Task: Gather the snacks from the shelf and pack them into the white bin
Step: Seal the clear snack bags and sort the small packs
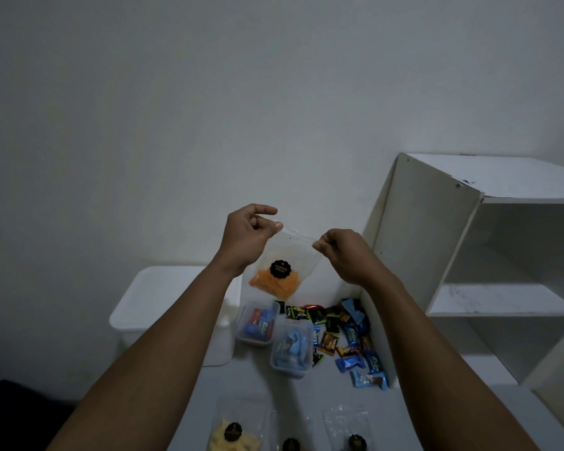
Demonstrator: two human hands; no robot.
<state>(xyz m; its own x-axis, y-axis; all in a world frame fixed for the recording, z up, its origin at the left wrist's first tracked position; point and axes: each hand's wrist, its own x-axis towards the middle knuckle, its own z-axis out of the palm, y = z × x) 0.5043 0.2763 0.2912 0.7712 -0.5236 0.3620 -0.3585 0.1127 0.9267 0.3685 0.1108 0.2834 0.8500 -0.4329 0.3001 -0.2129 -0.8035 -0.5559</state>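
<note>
I hold a clear zip bag of orange chips (279, 271) with a black round label up in the air. My left hand (248, 239) pinches its top left corner and my right hand (342, 255) pinches its top right corner. Below and to the left stands the white bin (150, 307) with its lid on. The white shelf (502, 255) stands at the right, and its compartments in view hold nothing. Two clear tubs of wrapped candies (258, 323) (292, 349) sit on the white table beneath the bag.
Several loose wrapped candies (349, 340) lie scattered between the tubs and the shelf's side. At the table's near edge lie three clear bags with black labels, one with pale chips (235, 431). A plain wall rises behind.
</note>
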